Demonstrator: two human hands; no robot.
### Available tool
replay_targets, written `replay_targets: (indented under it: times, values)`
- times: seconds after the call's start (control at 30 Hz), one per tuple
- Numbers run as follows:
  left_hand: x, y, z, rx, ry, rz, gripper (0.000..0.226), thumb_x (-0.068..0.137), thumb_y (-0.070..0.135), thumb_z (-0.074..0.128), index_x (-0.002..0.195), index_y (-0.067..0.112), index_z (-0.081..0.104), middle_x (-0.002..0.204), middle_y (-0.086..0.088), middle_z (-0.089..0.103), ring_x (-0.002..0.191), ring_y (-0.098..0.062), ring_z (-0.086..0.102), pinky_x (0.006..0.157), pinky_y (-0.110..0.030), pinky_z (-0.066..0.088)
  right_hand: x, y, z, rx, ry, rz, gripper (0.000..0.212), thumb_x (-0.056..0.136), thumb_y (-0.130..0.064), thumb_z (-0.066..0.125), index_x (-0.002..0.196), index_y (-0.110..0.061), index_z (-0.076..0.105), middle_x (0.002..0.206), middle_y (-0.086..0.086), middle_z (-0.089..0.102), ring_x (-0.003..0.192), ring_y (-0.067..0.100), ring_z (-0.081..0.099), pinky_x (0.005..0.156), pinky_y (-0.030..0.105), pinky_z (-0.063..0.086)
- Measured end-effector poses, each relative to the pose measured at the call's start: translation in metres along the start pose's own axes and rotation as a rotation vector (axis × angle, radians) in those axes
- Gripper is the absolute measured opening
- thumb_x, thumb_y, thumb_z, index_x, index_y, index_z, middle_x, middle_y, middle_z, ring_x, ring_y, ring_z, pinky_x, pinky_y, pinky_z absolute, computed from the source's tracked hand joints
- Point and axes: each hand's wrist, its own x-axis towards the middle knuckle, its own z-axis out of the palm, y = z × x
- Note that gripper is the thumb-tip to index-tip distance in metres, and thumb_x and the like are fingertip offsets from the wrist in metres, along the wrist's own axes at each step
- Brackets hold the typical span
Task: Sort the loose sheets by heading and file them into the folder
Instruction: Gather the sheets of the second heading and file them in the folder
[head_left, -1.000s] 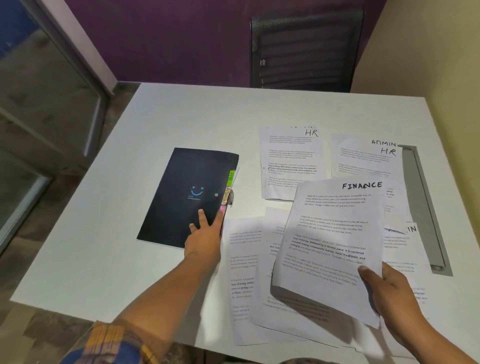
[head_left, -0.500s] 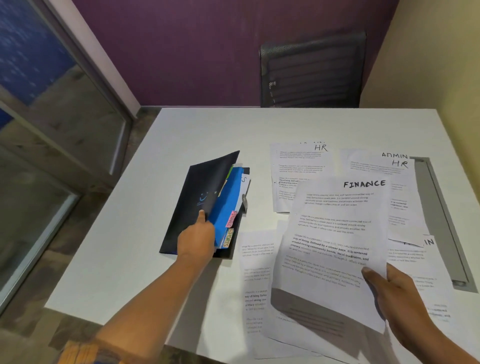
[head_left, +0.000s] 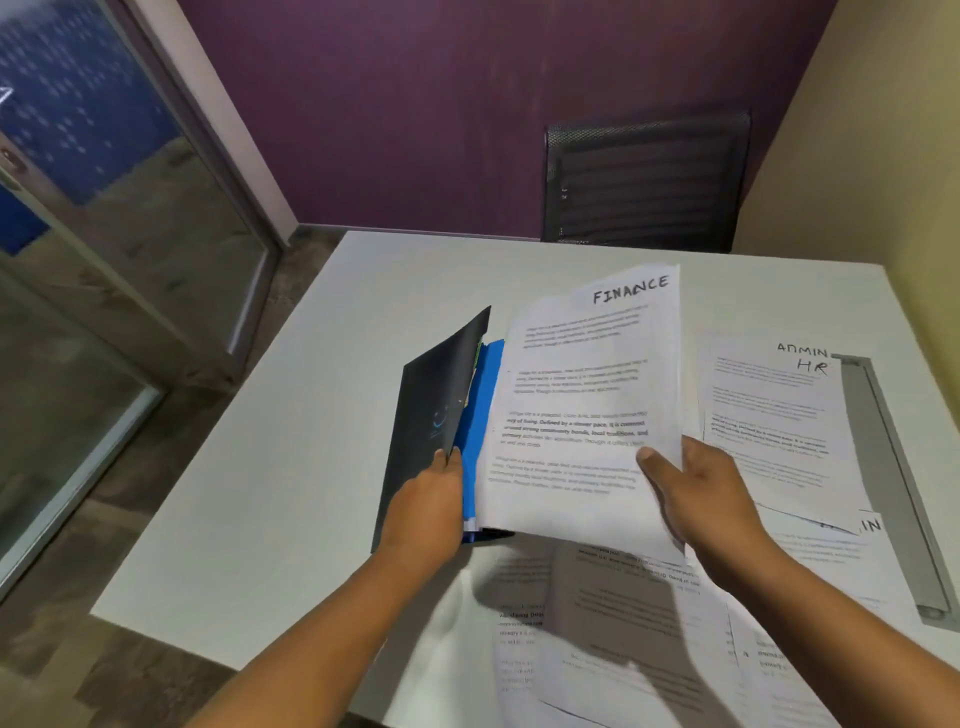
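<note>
FINANCE sheet now over folder

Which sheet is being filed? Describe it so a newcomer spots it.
On the white table, look just right of the half-open dark folder that the left hand props up. The sheet the right hand holds over its blue divider is the one. It alone is headed FINANCE; the neighbouring sheet reads ADMIN HR.

One view, worn on the head, looking forward and down, wide-angle. Left hand and right hand sit close, mid-frame, reaching in from the bottom edge. Beyond the hands the table runs out to a chair and the wall.
</note>
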Motion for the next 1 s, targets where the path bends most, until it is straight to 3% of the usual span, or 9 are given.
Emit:
replay_targets:
  times: [0.1,0.2,0.3,0.4,0.57,0.73,0.87,1.0]
  values:
    - [-0.004,0.001,0.0,-0.086,-0.008,0.023,0.071,0.09,0.006,0.054,0.154,0.012,0.023,0.158,-0.009,0.031,0.123,-0.031,0.056,0.098,-0.04,0.049,0.011,-0.008,0.016,-0.045,-0.009,-0.027,0.014,0.1,-0.022,0.055,0.106,-0.022,0.068,0.089,-0.014,0.07,0.085,0.009,0.067,0.068,0.023,0.049]
    - [-0.008,-0.002,0.003,-0.134,-0.009,0.016,0.069,0.096,0.015,0.052,0.156,0.016,0.016,0.161,-0.004,0.026,0.13,-0.026,0.051,0.103,-0.038,0.047,0.019,-0.014,0.029,-0.125,0.001,-0.037,0.014,0.1,-0.021,0.054,0.106,-0.021,0.066,0.091,-0.004,0.07,0.08,0.009,0.065,0.061,0.021,0.046]
    - [-0.01,-0.008,0.009,-0.2,-0.009,0.03,0.069,0.097,0.022,0.054,0.155,0.019,0.016,0.159,-0.001,0.03,0.124,-0.021,0.055,0.097,-0.036,0.054,0.023,-0.019,0.041,-0.219,0.011,-0.045,0.017,0.1,-0.02,0.052,0.102,-0.014,0.067,0.091,0.003,0.07,0.08,0.017,0.065,0.063,0.025,0.046]
    - [-0.012,-0.015,0.011,-0.245,0.019,0.043,0.066,0.098,0.023,0.053,0.155,0.018,0.019,0.157,0.0,0.034,0.118,-0.019,0.059,0.091,-0.033,0.056,0.023,-0.022,0.054,-0.314,0.006,-0.059,0.021,0.1,-0.019,0.05,0.091,-0.009,0.066,0.081,0.005,0.068,0.071,0.015,0.062,0.055,0.023,0.041]
    - [-0.016,-0.02,0.01,-0.293,0.088,0.059,0.059,0.102,0.024,0.043,0.156,0.019,0.019,0.158,0.001,0.034,0.123,-0.02,0.056,0.097,-0.031,0.052,0.018,-0.029,0.075,-0.317,-0.012,-0.045,0.021,0.1,-0.018,0.05,0.089,-0.009,0.066,0.082,0.004,0.068,0.071,0.014,0.061,0.053,0.023,0.04]
    - [-0.018,-0.026,0.007,-0.326,0.121,0.088,0.057,0.102,0.019,0.042,0.155,0.015,0.022,0.158,-0.003,0.033,0.128,-0.024,0.052,0.106,-0.031,0.045,0.016,-0.034,0.086,-0.595,0.004,-0.052,0.031,0.096,-0.016,0.047,0.065,-0.013,0.049,0.067,0.004,0.057,0.061,0.018,0.052,0.048,0.025,0.031]
    - [-0.02,-0.032,0.007,-0.325,0.119,0.108,0.058,0.1,0.015,0.045,0.154,0.011,0.023,0.159,-0.006,0.032,0.13,-0.025,0.051,0.107,-0.031,0.044,0.012,-0.047,0.079,-0.708,0.031,-0.059,0.029,0.095,-0.016,0.048,0.066,-0.01,0.052,0.066,0.008,0.059,0.059,0.023,0.053,0.046,0.026,0.03]
    - [-0.019,-0.035,0.008,-0.311,0.109,0.1,0.058,0.1,0.011,0.037,0.155,0.013,0.018,0.161,-0.006,0.026,0.135,-0.025,0.046,0.11,-0.03,0.039,0.008,-0.056,0.087,-0.768,-0.033,-0.102,0.024,0.094,-0.017,0.049,0.076,-0.007,0.06,0.072,0.009,0.064,0.065,0.027,0.059,0.051,0.029,0.041]
